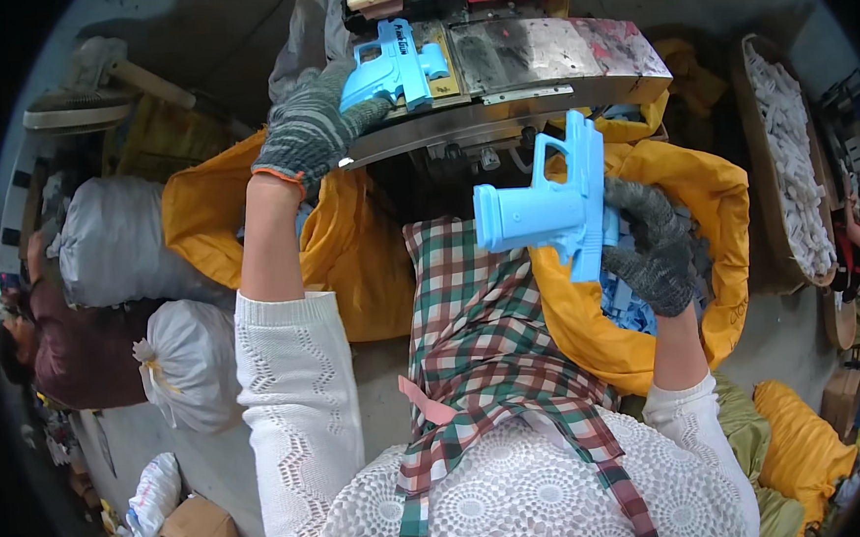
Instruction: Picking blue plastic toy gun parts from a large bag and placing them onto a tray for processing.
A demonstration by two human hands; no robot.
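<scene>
My left hand (308,128), in a grey striped knit glove with an orange cuff, is closed on a light-blue toy pistol (387,72). Dark print marks that pistol's side, and it lies on or just over a small brass-coloured plate at the front of a metal machine (555,59). A second light-blue toy pistol (554,207) is in my gloved right hand (657,250), its grip pointing left. The right fingers close on its slide edge, partly hidden. Below that hand an open yellow sack (724,221) holds many blue pieces (629,307).
Another open yellow sack (356,258) stands left of my checked apron (464,335). White bags (195,367) sit farther left, near another person (90,348). At right are a long tray of white pieces (787,148) and an orange-yellow sack (800,443).
</scene>
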